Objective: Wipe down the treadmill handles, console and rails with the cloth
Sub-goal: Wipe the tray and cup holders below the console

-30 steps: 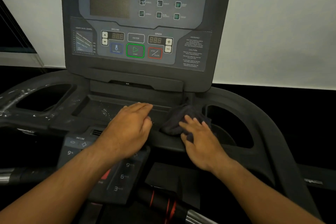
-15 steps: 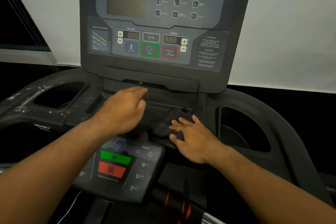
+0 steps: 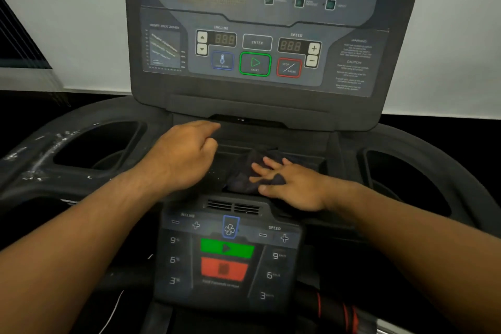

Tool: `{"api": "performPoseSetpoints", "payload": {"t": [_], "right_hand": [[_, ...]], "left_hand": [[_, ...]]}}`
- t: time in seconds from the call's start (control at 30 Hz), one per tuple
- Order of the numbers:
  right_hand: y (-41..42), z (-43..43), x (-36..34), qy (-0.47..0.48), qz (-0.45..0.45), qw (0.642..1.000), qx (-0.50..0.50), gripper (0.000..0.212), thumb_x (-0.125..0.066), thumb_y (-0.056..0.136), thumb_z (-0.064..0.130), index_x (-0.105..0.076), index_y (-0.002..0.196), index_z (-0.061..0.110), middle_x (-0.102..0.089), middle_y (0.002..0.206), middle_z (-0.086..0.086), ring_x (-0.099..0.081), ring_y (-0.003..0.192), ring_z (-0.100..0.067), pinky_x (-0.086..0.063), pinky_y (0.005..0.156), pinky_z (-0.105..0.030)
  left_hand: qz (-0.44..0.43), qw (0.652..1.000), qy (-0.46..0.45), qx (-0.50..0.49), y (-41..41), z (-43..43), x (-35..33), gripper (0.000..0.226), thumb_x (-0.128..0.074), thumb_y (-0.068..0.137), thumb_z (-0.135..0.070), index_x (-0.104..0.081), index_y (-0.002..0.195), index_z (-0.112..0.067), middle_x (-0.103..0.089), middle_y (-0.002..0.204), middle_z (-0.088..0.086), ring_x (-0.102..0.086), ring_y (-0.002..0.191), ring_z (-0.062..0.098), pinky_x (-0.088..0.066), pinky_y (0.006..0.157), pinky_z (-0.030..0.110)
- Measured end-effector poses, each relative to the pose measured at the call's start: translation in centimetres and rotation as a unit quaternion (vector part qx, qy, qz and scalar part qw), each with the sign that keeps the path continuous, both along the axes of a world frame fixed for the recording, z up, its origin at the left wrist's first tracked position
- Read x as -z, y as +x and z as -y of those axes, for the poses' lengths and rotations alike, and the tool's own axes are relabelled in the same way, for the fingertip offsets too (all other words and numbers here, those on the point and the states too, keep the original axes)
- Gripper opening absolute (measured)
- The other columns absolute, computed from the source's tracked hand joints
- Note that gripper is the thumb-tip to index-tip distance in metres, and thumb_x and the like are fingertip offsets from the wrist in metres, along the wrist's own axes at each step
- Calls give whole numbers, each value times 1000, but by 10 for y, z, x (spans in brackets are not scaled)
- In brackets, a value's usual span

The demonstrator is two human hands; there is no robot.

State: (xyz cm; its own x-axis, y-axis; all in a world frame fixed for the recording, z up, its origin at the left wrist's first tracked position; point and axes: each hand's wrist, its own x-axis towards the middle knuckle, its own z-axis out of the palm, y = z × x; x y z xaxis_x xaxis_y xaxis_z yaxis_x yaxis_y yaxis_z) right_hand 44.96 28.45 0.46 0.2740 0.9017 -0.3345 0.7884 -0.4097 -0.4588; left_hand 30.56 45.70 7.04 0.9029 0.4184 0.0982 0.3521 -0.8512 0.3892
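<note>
Head view, forward-down, close over treadmill console (image 3: 254, 43)

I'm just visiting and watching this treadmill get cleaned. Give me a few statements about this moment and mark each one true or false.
1. The right hand presses flat on the dark cloth. True.
2. The cloth lies on the upright console. False: it lies in the tray below the console.
3. The left hand holds the cloth. False: it rests beside the cloth and holds nothing.
4. On the lower keypad, the green button sits above the red button. True.
</note>
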Motion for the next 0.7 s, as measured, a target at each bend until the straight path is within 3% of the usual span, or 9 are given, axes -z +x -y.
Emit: {"api": "performPoseSetpoints", "payload": {"t": [0.07,0.23,0.37,0.5,0.6,0.7], "right_hand": [[-6,-18,-1,3,-23,1000,-7,43,-37,105,35,-39,147,29,-13,162,11,2,149,-8,13,116,-33],[-6,1,-6,-3,-33,999,10,46,-39,104,31,-34,150,27,-17,161,8,-1,148,-5,9,117,-27],[10,50,-20,-17,-99,990,100,46,-49,101,32,-41,146,30,-23,156,13,-9,138,6,2,106,-7],[13,48,-25,-21,-168,979,116,38,-50,100,26,-49,138,31,-29,142,24,-13,136,10,-4,96,6],[5,16,-19,-28,-126,989,78,39,-47,101,32,-44,139,37,-22,149,21,-5,140,6,3,111,-12],[-7,-24,-14,-46,-86,995,5,42,-39,104,34,-40,146,32,-17,159,14,2,146,0,11,119,-31]], "left_hand": [[5,1000,-4,2,1,-6,1,46,-39,98,-13,-49,143,-12,-45,151,2,-36,142,14,-22,114,22],[3,1000,-25,15,3,-17,4,47,-38,99,-13,-48,144,-16,-43,152,-1,-34,142,11,-21,111,20],[16,998,-57,14,0,-27,5,46,-37,100,-15,-48,144,-20,-44,151,-5,-34,141,9,-21,108,18],[50,994,-96,-20,-4,-40,8,46,-40,97,-13,-54,140,-22,-49,147,-7,-40,137,7,-23,107,17],[63,992,-104,-41,-9,-50,9,45,-41,96,-13,-56,138,-23,-51,145,-7,-42,135,7,-26,109,18],[59,992,-99,-49,-12,-58,8,45,-41,97,-14,-54,139,-22,-50,147,-5,-41,136,8,-25,108,19]]}}
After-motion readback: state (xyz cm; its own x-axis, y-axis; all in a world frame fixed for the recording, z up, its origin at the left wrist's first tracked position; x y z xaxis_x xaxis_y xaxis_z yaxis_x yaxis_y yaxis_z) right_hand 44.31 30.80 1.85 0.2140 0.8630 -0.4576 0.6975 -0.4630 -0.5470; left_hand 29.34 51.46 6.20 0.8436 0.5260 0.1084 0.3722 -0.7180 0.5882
